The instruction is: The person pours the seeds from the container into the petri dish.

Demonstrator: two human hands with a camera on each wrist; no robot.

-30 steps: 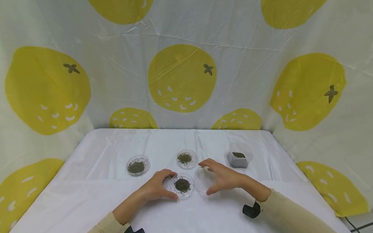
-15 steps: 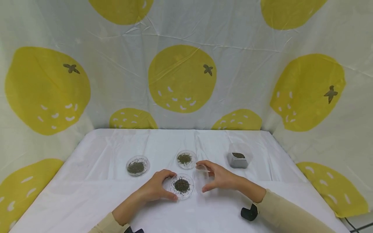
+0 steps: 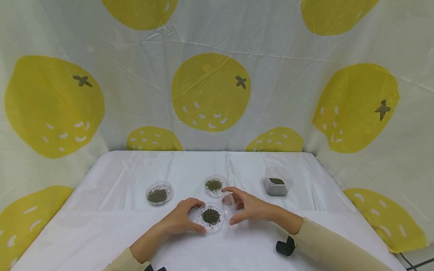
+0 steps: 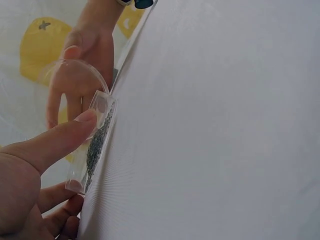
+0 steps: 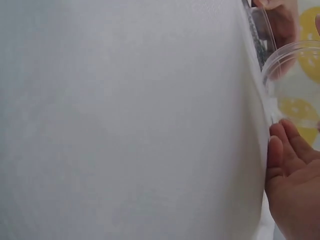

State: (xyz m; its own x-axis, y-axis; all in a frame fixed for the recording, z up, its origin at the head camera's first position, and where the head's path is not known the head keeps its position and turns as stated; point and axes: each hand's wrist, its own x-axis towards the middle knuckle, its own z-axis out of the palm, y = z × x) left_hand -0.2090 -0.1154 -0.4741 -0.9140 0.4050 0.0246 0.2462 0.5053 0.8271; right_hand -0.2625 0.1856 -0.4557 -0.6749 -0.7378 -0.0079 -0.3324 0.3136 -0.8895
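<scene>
A clear petri dish [image 3: 211, 217] with dark green-brown flakes lies flat on the white table. My left hand [image 3: 184, 217] grips its left side, thumb in front and fingers behind. Tilted up beside the dish's right rim is a clear petri dish lid [image 4: 75, 75], which my right hand [image 3: 249, 207] holds by its edges. In the left wrist view, the lid's curved edge comes close to the dish's wall; whether they touch I cannot tell. The right wrist view shows the lid [image 5: 292, 55] above the curled fingers [image 5: 287, 145] of my right hand.
Behind the held dish stands another petri dish [image 3: 214, 185] with flakes. One more petri dish [image 3: 158, 194] with flakes sits farther left. At the back right is a small clear square tub [image 3: 276, 186] holding dark flakes. A lemon-print curtain [image 3: 210, 94] rises behind the white table [image 3: 112, 226].
My right hand has moved left towards the dish, raising the lid from lying nearly flat to a steep tilt. My left hand stays in place on the dish.
</scene>
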